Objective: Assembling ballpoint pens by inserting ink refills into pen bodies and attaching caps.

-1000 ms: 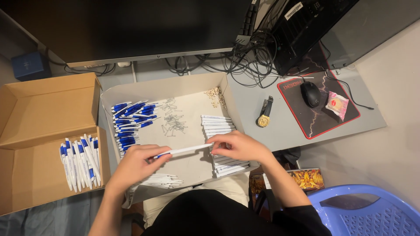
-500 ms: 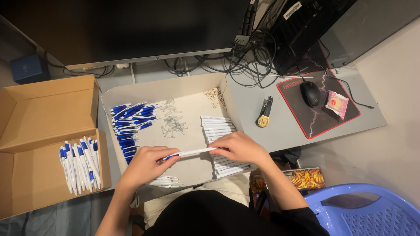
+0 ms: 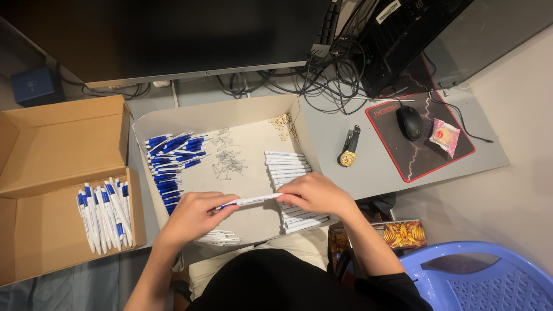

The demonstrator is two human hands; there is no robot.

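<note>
1. The left hand [image 3: 193, 214] was curled closed around the blue-tipped end of a white pen [image 3: 249, 201], fingers folded under it and the thumb on top.
2. The right hand [image 3: 314, 193] was closed as well, pinching the pen's other end between thumb and fingertips, so the pen lay nearly level between both hands, just above the front part of a shallow cardboard tray [image 3: 305, 124].
3. Under and behind the right hand sat a stack of white pen barrels [image 3: 286, 164], lined up side by side along the tray's right side.
4. On the tray's left side lay a heap of blue pen parts [image 3: 171, 158]; between the two piles were small metal springs [image 3: 227, 161], and a little cluster of pale small pieces [image 3: 282, 122] lay near the far right corner.
5. A few white pieces [image 3: 216, 236] lay at the tray's near edge, just beside the left wrist.
6. To the left, well apart from the hands, an open brown cardboard box [image 3: 57, 144] held a row of finished white-and-blue pens [image 3: 103, 213] in its lower half.
7. To the right, on a black mouse pad with a red border [image 3: 415, 158], rested a dark mouse [image 3: 409, 122] and a small pink wrapped packet [image 3: 444, 137].
8. A flat pack with a gold-and-red picture [image 3: 403, 233] lay lower down beside the right forearm.
</note>
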